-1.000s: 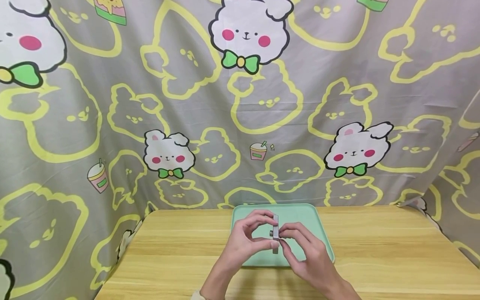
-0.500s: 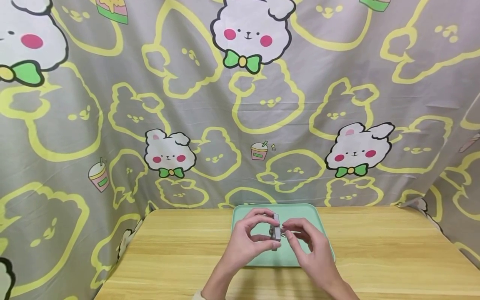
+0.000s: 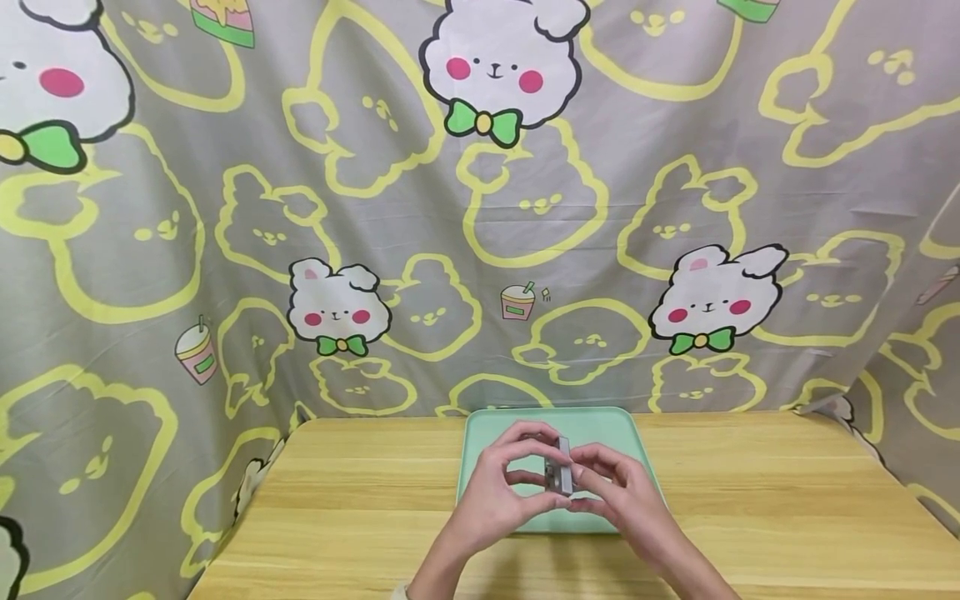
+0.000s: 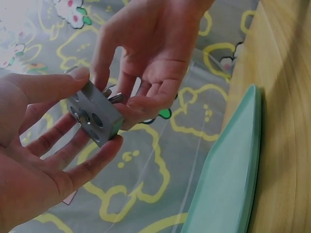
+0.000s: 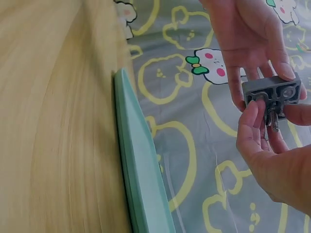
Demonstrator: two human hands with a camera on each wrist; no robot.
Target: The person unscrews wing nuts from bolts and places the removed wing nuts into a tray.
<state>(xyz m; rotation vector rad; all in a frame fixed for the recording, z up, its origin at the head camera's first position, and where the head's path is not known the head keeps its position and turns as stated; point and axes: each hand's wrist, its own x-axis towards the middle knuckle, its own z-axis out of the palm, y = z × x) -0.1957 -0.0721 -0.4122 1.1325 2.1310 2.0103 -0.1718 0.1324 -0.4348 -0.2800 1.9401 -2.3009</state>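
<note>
A small grey metal block [image 3: 559, 468] with round holes is held up above the tray. My left hand [image 3: 498, 479] grips it by its edges, thumb on one side and fingers on the other; the left wrist view shows the pierced face of the block [image 4: 92, 114]. From its recessed back a threaded bolt [image 5: 274, 121] sticks out, with another metal piece beside it, partly hidden. My right hand [image 3: 626, 492] holds the block from the bolt side, its thumb [image 5: 299, 114] at one edge and its fingertips [image 5: 252, 114] on the back face.
A mint-green tray [image 3: 487, 425] lies under the hands on a wooden table [image 3: 360, 500]. Behind and beside the table hangs a grey curtain [image 3: 450, 233] with cartoon bear prints.
The block has shifted slightly right and turned. My right hand, which pinched metal parts just off the block's back half a second ago, has closed in and now touches the block.
</note>
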